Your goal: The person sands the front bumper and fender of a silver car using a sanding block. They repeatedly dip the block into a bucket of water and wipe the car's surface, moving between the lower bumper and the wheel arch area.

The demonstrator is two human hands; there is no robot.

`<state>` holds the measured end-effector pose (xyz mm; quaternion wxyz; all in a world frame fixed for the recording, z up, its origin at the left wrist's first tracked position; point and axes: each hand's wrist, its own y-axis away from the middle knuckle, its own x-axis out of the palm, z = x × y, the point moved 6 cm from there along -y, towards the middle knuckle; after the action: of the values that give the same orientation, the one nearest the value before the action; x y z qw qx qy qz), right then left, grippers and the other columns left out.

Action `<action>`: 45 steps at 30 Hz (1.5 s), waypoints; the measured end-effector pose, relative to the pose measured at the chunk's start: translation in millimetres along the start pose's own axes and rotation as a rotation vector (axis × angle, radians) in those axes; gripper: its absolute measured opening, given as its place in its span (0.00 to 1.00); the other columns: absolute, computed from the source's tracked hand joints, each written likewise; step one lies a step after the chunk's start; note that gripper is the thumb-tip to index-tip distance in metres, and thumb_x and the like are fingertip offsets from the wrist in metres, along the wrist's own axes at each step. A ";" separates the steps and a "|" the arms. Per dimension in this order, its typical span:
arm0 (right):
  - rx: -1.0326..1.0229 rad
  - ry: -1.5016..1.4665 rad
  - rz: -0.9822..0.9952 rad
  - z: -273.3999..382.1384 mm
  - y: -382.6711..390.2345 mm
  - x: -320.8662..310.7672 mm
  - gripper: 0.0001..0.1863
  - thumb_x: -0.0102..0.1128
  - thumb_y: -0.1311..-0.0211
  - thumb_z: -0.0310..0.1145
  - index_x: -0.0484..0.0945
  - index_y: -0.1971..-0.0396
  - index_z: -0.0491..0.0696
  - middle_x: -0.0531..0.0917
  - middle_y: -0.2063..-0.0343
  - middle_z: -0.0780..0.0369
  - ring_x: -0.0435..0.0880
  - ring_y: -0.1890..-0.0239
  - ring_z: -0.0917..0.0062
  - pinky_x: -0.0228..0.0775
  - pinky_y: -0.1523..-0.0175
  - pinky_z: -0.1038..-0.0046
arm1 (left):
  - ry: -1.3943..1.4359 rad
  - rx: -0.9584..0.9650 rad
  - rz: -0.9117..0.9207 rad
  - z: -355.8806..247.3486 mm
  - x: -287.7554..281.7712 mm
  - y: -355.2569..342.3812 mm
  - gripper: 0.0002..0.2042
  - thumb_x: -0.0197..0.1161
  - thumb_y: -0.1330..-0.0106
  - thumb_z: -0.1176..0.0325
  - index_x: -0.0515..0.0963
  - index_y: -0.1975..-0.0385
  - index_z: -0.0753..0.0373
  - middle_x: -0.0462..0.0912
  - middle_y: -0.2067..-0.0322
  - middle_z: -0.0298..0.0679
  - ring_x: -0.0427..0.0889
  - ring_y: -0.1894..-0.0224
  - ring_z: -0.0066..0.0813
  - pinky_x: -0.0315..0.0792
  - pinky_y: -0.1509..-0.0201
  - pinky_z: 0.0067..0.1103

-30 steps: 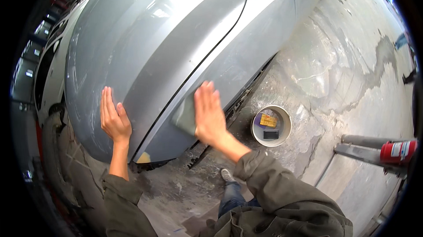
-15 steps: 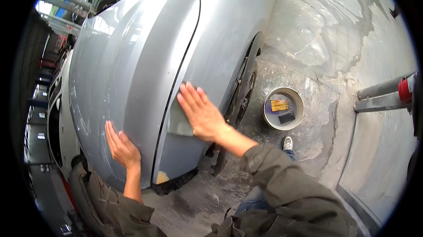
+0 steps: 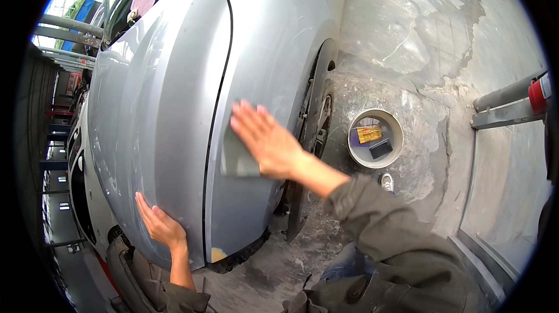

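Observation:
A silver-grey car front lies before me, its hood on the left and its fender on the right of a dark seam. My right hand is flat on the fender, fingers stretched and slightly blurred. It holds a grey-green sheet of sandpaper against the paint; its thumb and part of the sheet are hidden. To the left, near the hood's front edge, my left hand rests on the metal with its fingers extended and nothing in it. A small yellowish patch shows at the fender's lower corner.
On the floor to the right stands a round bucket, with a yellow packet and a dark block inside. Grey metal posts jut in at the right edge. Another, white car is at the left.
The view has shifted slightly. My left hand sits a little closer to the hood's front edge. My right hand has moved a bit over the fender with the sandpaper under it.

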<state>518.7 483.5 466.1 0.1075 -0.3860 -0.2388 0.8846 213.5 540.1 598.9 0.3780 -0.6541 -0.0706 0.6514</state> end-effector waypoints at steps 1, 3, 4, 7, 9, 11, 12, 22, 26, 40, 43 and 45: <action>0.035 0.007 -0.016 -19.5 -18.7 -21.6 0.50 0.49 0.51 0.21 0.43 0.23 0.32 0.39 0.20 0.44 0.30 0.17 0.55 0.22 0.16 0.53 | 0.002 0.002 -0.001 -0.7 -1.1 1.3 0.26 0.36 0.16 0.59 0.67 0.30 0.73 0.72 0.31 0.53 0.70 0.29 0.52 0.64 0.26 0.38; 0.099 0.140 -0.280 -77.9 -46.3 -59.7 0.46 0.51 0.37 0.28 0.40 0.22 0.35 0.39 0.21 0.42 0.32 0.17 0.54 0.25 0.16 0.53 | 0.018 0.011 0.002 -9.6 1.3 -2.0 0.27 0.36 0.16 0.59 0.67 0.30 0.73 0.72 0.31 0.53 0.70 0.28 0.52 0.63 0.26 0.39; 0.227 0.183 -0.350 -107.1 -59.8 -80.2 0.46 0.51 0.25 0.44 0.38 0.23 0.34 0.39 0.21 0.41 0.33 0.17 0.53 0.24 0.17 0.53 | 0.034 0.015 0.006 -17.7 5.4 -5.0 0.27 0.36 0.16 0.58 0.67 0.30 0.73 0.72 0.31 0.53 0.69 0.28 0.53 0.63 0.26 0.39; 0.494 0.076 -0.531 -81.8 -55.8 -59.4 0.42 0.47 0.26 0.40 0.43 0.24 0.29 0.41 0.21 0.40 0.33 0.17 0.52 0.25 0.16 0.53 | 0.012 0.006 0.034 -11.4 6.0 1.6 0.27 0.35 0.16 0.58 0.66 0.30 0.73 0.71 0.31 0.53 0.69 0.28 0.53 0.63 0.26 0.39; 0.436 0.095 -0.379 -6.5 -10.4 -4.9 0.46 0.52 0.26 0.42 0.38 0.22 0.33 0.37 0.21 0.42 0.33 0.17 0.52 0.26 0.16 0.54 | 0.000 -0.005 0.024 -3.2 3.7 -0.2 0.27 0.35 0.16 0.57 0.66 0.30 0.72 0.71 0.31 0.53 0.69 0.28 0.53 0.63 0.26 0.38; 0.318 0.012 -0.230 31.7 42.8 33.9 0.48 0.50 0.49 0.21 0.46 0.23 0.32 0.43 0.20 0.43 0.35 0.17 0.56 0.28 0.16 0.54 | -0.002 0.003 0.017 -2.7 2.0 -1.0 0.27 0.35 0.16 0.56 0.66 0.30 0.72 0.71 0.31 0.53 0.69 0.28 0.53 0.64 0.26 0.38; 0.265 0.041 -0.110 20.0 41.4 27.0 0.48 0.50 0.49 0.21 0.46 0.23 0.32 0.43 0.20 0.43 0.35 0.17 0.56 0.27 0.16 0.54 | -0.003 -0.002 0.011 -2.2 2.0 -0.8 0.28 0.35 0.16 0.56 0.66 0.30 0.72 0.71 0.31 0.53 0.69 0.28 0.53 0.64 0.26 0.38; 0.620 0.061 -0.487 -115.0 -14.4 -42.2 0.56 0.48 0.27 0.65 0.39 0.24 0.30 0.40 0.22 0.37 0.35 0.18 0.48 0.31 0.17 0.51 | -0.035 -0.013 0.020 -1.8 4.3 2.7 0.27 0.34 0.16 0.57 0.67 0.30 0.71 0.72 0.32 0.53 0.70 0.29 0.53 0.64 0.27 0.39; 0.404 0.051 -0.288 -38.6 37.7 -6.7 0.56 0.54 0.28 0.59 0.39 0.24 0.28 0.40 0.22 0.36 0.34 0.18 0.46 0.29 0.17 0.49 | -0.014 -0.036 0.037 -0.6 2.0 -0.5 0.27 0.34 0.16 0.57 0.67 0.30 0.71 0.71 0.31 0.53 0.69 0.28 0.53 0.64 0.26 0.39; 0.283 0.027 -0.230 -44.6 15.2 -24.5 0.46 0.53 0.45 0.23 0.48 0.25 0.29 0.43 0.22 0.40 0.36 0.17 0.51 0.29 0.17 0.50 | -0.023 -0.016 0.059 -10.8 4.1 -3.7 0.28 0.33 0.16 0.57 0.66 0.30 0.74 0.71 0.31 0.55 0.69 0.28 0.54 0.63 0.26 0.39; 0.251 0.094 -0.235 -104.9 -67.4 -77.3 0.45 0.48 0.36 0.36 0.43 0.23 0.31 0.41 0.21 0.40 0.34 0.17 0.52 0.26 0.16 0.51 | -0.032 -0.033 0.052 -0.4 -4.5 2.2 0.29 0.33 0.16 0.57 0.66 0.30 0.74 0.71 0.31 0.56 0.69 0.28 0.55 0.63 0.26 0.39; 0.346 0.076 -0.435 -163.6 -119.9 -122.2 0.54 0.46 0.26 0.64 0.41 0.23 0.33 0.40 0.21 0.41 0.33 0.18 0.52 0.26 0.17 0.52 | -0.010 -0.016 0.052 -12.6 -1.3 -3.8 0.28 0.33 0.16 0.57 0.66 0.30 0.74 0.71 0.31 0.56 0.69 0.28 0.55 0.63 0.26 0.40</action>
<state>722.4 596.7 507.6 0.3680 -0.3343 -0.1571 0.8533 226.2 536.9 600.4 0.3552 -0.6555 -0.0607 0.6637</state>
